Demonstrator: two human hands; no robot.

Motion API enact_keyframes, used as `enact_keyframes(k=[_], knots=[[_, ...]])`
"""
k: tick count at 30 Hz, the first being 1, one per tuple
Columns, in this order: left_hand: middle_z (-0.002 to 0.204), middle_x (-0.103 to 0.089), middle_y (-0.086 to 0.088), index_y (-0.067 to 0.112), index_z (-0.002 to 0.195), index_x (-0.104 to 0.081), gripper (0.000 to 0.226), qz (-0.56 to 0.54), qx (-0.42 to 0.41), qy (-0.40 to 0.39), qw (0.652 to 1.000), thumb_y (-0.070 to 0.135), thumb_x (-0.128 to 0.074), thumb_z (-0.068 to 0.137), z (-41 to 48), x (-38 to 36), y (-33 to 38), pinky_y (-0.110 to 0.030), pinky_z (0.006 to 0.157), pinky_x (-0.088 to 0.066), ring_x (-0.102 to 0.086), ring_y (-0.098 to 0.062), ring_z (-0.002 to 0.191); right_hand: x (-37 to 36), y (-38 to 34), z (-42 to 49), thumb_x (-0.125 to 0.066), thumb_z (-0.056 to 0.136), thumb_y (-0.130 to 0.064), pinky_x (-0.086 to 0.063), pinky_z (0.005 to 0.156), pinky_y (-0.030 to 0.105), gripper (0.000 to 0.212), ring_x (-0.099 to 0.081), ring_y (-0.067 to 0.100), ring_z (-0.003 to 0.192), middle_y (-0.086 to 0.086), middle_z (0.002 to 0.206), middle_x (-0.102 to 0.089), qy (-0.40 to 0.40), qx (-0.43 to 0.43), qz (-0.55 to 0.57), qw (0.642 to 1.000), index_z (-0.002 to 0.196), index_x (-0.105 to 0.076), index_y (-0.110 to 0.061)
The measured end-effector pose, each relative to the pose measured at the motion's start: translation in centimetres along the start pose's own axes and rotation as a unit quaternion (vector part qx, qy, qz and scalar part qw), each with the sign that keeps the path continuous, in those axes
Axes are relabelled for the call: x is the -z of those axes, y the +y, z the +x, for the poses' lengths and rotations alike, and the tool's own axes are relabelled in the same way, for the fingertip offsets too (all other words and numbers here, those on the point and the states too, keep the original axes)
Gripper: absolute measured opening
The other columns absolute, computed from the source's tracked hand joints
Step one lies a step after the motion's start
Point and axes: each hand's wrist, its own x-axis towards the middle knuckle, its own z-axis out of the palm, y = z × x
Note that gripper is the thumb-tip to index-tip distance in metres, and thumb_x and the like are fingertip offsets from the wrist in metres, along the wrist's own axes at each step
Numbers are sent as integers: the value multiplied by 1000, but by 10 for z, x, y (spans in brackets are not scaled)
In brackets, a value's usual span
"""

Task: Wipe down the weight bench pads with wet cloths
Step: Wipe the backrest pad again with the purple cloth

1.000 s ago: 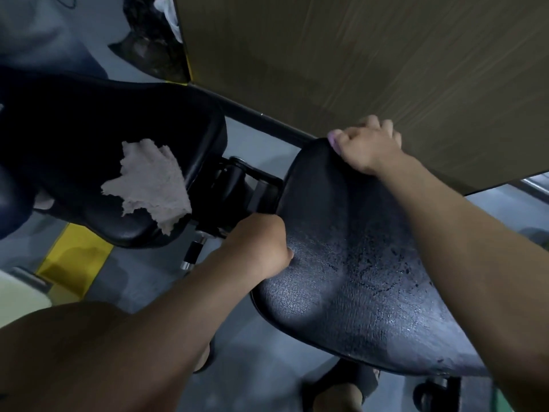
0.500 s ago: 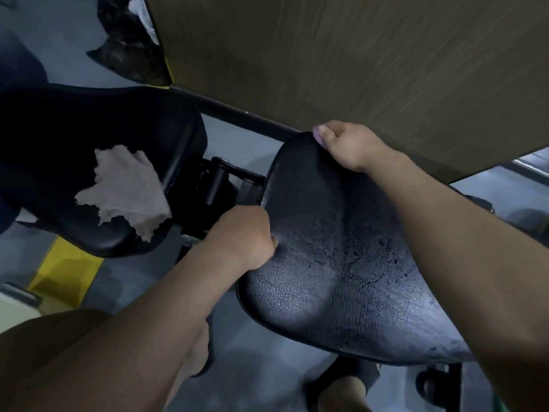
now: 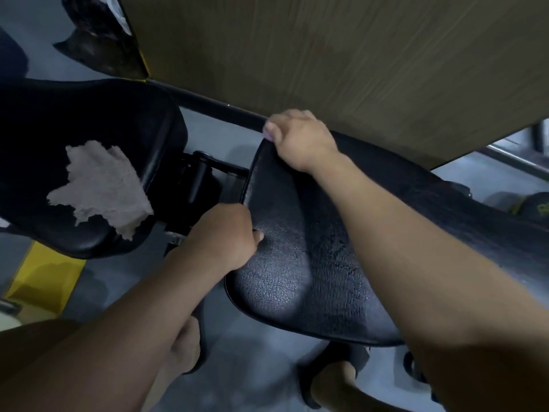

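Note:
A black seat pad (image 3: 312,269) with a cracked, shiny wet surface fills the centre. My left hand (image 3: 225,236) grips its near-left edge, thumb on top and fingers under the rim. My right hand (image 3: 300,138) grips its far corner, fingers curled over the edge. To the left lies a second black bench pad (image 3: 98,120), and a pale crumpled cloth (image 3: 101,185) rests on it, held by neither hand. A black hinge bracket (image 3: 202,176) joins the two pads.
A brown wood-grain panel (image 3: 356,69) rises right behind the seat pad. Grey floor with a yellow marking (image 3: 44,281) lies below. My sandalled feet (image 3: 329,379) stand under the pad. A dark bag (image 3: 98,46) sits at top left.
The view has shifted slightly, so both pads and the cloth sit a little differently in frame. Both hands keep the same grip on the seat pad.

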Motion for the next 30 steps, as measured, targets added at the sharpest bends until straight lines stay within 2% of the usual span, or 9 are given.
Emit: enact_keyframes(k=[4,8,11,14,18,23,26,28,30], knots=[[94,-65,-7,14,95,-60,28,-16,-11,-2,1000,41,-62,99,0,-3,-2,-30,70,-44,-54,-22,80,11,53,-21,-30,104,-31,-46,85,40,29,-55,30,96,3,95,-58,3,-80,50,996,82,-50,-33],[100,-65,-11,12,99,-64,29,-32,-14,4,999,41,-63,99,-1,-4,-6,-30,71,-42,-56,-25,84,23,67,-42,-31,105,-20,-50,88,45,32,-58,38,100,15,104,-64,5,-182,37,983,77,-46,-25],[103,-62,-11,19,92,-56,25,-31,-13,11,999,42,-62,99,-2,-4,-8,-30,72,-41,-54,-23,83,15,26,-20,-37,103,-22,-45,95,39,27,-56,40,115,17,124,-63,23,-180,-36,983,104,-64,-23],[93,-54,-6,13,103,-63,31,-25,-12,18,999,43,-62,98,-1,-4,-9,-30,71,-42,-52,-22,81,-4,-13,-8,-35,108,-28,-36,105,35,37,-51,35,121,11,132,-60,62,-63,-47,995,124,-64,-13],[90,-58,-4,10,107,-65,32,-21,-13,12,1000,42,-62,99,-1,-2,-6,-31,71,-48,-58,-22,81,-1,26,-16,-29,104,-35,-44,102,43,34,-54,33,124,3,138,-57,48,-15,-12,999,106,-61,-25],[82,-58,-2,11,102,-65,32,-24,-16,8,1000,42,-61,99,-3,-3,-5,-31,69,-49,-62,-22,81,11,86,-50,-28,108,-26,-35,83,35,31,-59,35,105,8,109,-62,34,-153,-10,988,91,-54,-25],[92,-58,-4,10,107,-64,36,-27,-17,8,999,45,-60,99,-4,-3,-8,-30,71,-46,-61,-23,87,21,68,-37,-31,104,-26,-40,86,36,34,-57,39,109,12,113,-66,9,-196,-5,981,80,-55,-30],[106,-61,-8,9,112,-63,38,-28,-14,7,999,45,-59,100,-4,-2,-9,-30,74,-45,-61,-25,94,28,55,-23,-29,107,-28,-41,100,40,37,-53,39,123,16,131,-62,-27,-195,12,980,105,-66,-24],[113,-62,-10,10,113,-62,38,-23,-9,8,1000,45,-58,100,-3,-1,-8,-29,76,-44,-61,-26,99,31,51,-12,-24,111,-35,-37,106,39,48,-50,37,131,18,143,-55,-61,-185,23,980,131,-59,-8]])
